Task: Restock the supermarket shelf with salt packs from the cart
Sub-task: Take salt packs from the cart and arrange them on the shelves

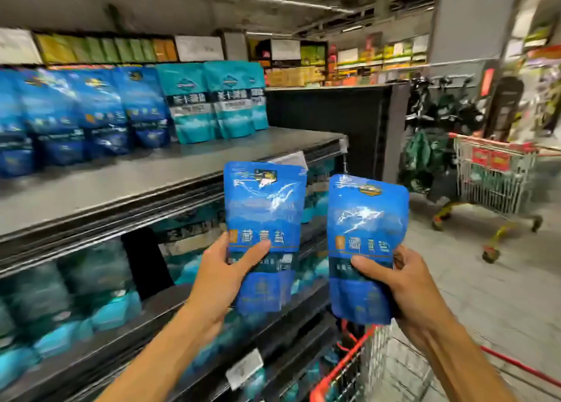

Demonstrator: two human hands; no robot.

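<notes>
Two glossy blue plastic salt pouches are up in front of the shelving, one per hand. The left hand grips the left blue pouch at centre frame, thumb across the front label, fingers curled behind. The right hand holds the right blue pouch low on its right edge, thumb on the front.

Step in hand, as I read it: carry both to the grey metal top shelf, upper left of frame, where matching dark blue pouches stand in a row beside teal pouches. To do it well — stand each pack upright on its base, label facing out, in front of the blue row, not the teal. Set one down first; pouches are soft and prob. flop if dropped in. Keep the grip low so the base lands flat.

Hard to make out: heavy motion blur at left, so lower-shelf stock and price tags can't be read. The red wire cart at bottom centre is cut off — contents not visible. A second cart stands at right of frame, load unclear.
</notes>
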